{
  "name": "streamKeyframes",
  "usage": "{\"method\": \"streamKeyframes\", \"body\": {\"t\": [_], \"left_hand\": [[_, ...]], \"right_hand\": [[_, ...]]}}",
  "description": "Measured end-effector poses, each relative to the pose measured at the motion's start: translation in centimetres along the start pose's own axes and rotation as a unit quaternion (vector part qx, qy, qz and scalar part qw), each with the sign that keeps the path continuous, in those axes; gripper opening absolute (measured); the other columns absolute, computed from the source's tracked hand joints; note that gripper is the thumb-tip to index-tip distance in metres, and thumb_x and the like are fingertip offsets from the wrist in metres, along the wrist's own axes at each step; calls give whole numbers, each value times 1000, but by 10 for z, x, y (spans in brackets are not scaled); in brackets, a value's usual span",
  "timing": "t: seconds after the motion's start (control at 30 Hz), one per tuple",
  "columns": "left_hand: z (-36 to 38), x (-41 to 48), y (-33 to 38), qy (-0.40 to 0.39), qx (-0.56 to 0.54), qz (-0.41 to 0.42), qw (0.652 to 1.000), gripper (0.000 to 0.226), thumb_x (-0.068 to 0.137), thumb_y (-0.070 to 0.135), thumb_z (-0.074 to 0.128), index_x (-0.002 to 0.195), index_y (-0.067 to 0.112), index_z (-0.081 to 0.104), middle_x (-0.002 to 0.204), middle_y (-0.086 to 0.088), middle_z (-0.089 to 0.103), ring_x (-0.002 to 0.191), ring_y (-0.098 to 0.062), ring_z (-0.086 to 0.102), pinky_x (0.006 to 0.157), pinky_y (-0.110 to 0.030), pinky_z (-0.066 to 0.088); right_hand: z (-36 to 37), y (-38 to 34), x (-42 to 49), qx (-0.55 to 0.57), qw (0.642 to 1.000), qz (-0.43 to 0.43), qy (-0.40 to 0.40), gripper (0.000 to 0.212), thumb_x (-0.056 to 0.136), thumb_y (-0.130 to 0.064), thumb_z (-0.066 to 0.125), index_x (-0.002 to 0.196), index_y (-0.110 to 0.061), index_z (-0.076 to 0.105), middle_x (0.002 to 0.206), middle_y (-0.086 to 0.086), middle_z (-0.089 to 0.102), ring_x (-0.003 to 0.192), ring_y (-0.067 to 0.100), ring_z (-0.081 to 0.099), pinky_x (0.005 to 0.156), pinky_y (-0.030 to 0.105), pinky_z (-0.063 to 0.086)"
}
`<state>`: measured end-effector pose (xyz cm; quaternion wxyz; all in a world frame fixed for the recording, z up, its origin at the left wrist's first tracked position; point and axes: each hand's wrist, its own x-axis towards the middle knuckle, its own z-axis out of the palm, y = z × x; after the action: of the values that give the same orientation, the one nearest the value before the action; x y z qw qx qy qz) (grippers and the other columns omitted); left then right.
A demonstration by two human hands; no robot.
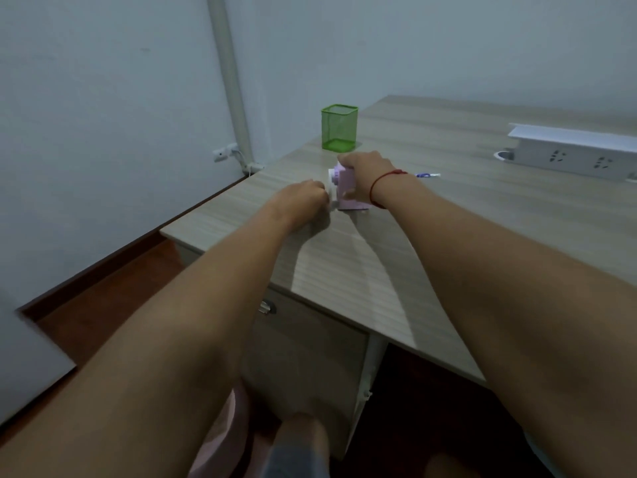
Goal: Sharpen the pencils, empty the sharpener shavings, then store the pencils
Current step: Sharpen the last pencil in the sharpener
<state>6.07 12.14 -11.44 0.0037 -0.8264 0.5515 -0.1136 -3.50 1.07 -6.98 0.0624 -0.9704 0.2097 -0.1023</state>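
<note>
While my right hand (365,172) curls over the top of the sharpener (347,189), my left hand (305,198) is curled tight at its white end on the left. My fingers hide what they pinch there. The sharpener is a small boxy thing of smooth pale purple plastic. It sits on the desk (344,270), near the left edge, between my two hands. A thin red string (382,184) goes round my right wrist. A little farther away stands a square green cup (339,127) made of wire mesh that I can see through. To the right of my hand lies a thin purple and white pencil (427,175), small and blurry. Far right is a long white plastic box with plug holes (572,155). The desk top is flat, pale wood with stripes. The wall is plain bluish white, with a round white pipe (231,81) running up it. The floor (103,305) is reddish brown.
</note>
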Motion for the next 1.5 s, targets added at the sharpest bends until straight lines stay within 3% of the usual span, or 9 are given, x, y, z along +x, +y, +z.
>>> {"method": "streamKeyframes", "body": {"t": [0.13,0.37,0.47,0.6,0.7,0.87,1.17,1.3,1.5], "left_hand": [[1,28,-16,-25,37,19,999,28,90,18,53,112,5,65,118,-18,61,110,-34,58,90,-43,49],[-22,52,-23,17,108,25,994,21,92,6,50,107,0,64,109,-21,62,102,-37,62,78,-41,49],[-35,55,-27,71,104,26,992,27,90,-7,44,110,-1,61,112,-22,59,108,-38,57,81,-46,51],[-43,40,-28,132,77,34,988,21,94,-1,45,109,-2,60,110,-21,59,106,-36,56,78,-47,52],[-37,17,-20,158,55,36,985,18,93,-3,46,105,0,60,106,-20,59,104,-36,57,74,-48,51],[-21,-11,-7,139,26,26,990,20,94,3,47,108,0,60,109,-21,59,103,-37,58,75,-47,48],[3,13,-12,-20,-7,-2,1000,27,87,17,55,106,3,67,114,-18,62,104,-36,61,82,-39,47],[2,35,-26,-24,-15,8,1000,26,88,23,56,108,10,67,117,-17,64,105,-34,61,88,-40,50],[-8,53,-31,11,36,6,999,21,93,14,51,103,3,64,110,-21,63,101,-38,62,78,-41,47]], "right_hand": [[4,4,5,12,1000,-4,1,49,84,-20,66,131,-18,52,132,12,55,120,34,55,102,40,46],[-1,10,6,8,1000,-17,-5,53,86,-14,64,136,-11,47,137,14,52,126,33,51,104,37,43],[0,5,9,-7,1000,-14,-7,41,86,-14,61,126,-11,52,131,15,56,121,34,54,95,35,45],[-4,-3,6,-20,1000,-2,-23,27,84,-15,62,110,-13,55,125,16,57,117,35,56,86,34,45],[-7,-7,3,-25,999,10,-32,37,84,-17,64,119,-10,55,127,16,56,118,34,55,92,35,46],[-7,-14,3,-41,998,16,-34,39,86,-8,62,125,-6,54,131,18,55,123,32,53,97,36,45],[-1,-4,6,-34,999,-10,-11,32,85,-13,60,116,-11,54,124,17,58,115,37,57,95,41,48],[-1,-3,9,-46,999,-24,-14,41,84,-10,59,124,-10,51,130,17,55,120,36,55,96,41,47],[-4,2,12,-66,997,-30,-22,47,88,-10,58,133,-9,45,136,15,51,125,32,51,96,38,44]]}}
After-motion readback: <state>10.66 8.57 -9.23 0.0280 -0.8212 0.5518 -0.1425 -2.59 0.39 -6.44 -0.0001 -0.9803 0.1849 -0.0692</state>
